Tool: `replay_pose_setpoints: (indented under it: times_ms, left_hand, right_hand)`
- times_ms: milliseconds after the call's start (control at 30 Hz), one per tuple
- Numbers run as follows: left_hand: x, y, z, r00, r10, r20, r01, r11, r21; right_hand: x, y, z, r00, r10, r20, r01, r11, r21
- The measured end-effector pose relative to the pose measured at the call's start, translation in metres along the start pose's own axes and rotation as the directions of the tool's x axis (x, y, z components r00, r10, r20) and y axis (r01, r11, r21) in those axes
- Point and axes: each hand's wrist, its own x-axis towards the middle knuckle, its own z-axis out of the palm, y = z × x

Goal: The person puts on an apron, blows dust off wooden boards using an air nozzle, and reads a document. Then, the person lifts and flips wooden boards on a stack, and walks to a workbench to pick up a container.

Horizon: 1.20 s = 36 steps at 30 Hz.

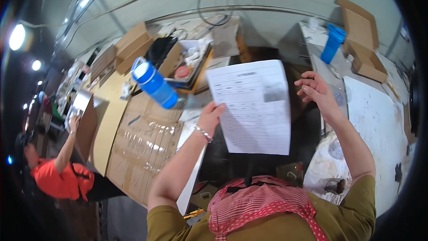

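A white printed sheet of paper hangs upright in front of me. My left hand pinches its left edge, thumb over the front. Rows of ruled lines and a grey block at the upper right show on it. To the right of the sheet, apart from it, my right hand is raised with fingers loosely curled and spread, holding nothing. A large blue bottle with a carry loop stands on the left table, beyond my left hand. Another blue bottle stands beyond my right hand.
Flattened, taped cardboard covers the near left table. Behind it are a box of odds and ends and an open carton. An open brown box sits on the right table. At far left, a person in a red shirt works.
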Motion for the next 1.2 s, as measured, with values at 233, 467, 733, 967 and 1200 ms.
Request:
replay_pose_setpoints:
  times_ms: [233,467,733,967,1200]
  left_hand:
    - [0.087,-0.049,-0.036,0.992,0.061,-0.107,-0.035,0.973,0.228]
    - [0.133,-0.071,0.007,0.995,0.044,-0.087,-0.016,0.955,0.297]
    - [0.235,-0.059,0.132,0.916,0.321,0.241,-0.401,0.740,0.540]
    - [0.326,-0.032,0.237,0.825,0.387,0.411,-0.546,0.734,0.405]
    - [0.425,0.005,0.289,0.812,0.280,0.512,-0.334,0.943,0.014]
  right_hand:
    - [-0.042,-0.011,-0.090,0.969,-0.110,-0.221,0.078,0.986,-0.147]
    - [-0.074,-0.006,-0.159,0.919,-0.070,-0.389,-0.058,0.950,-0.308]
    - [-0.101,-0.022,-0.213,0.790,-0.132,-0.599,-0.126,0.921,-0.368]
    - [-0.047,-0.028,-0.256,0.769,-0.151,-0.621,-0.185,0.877,-0.443]
    - [0.078,-0.017,-0.314,0.770,-0.187,-0.610,-0.309,0.728,-0.613]
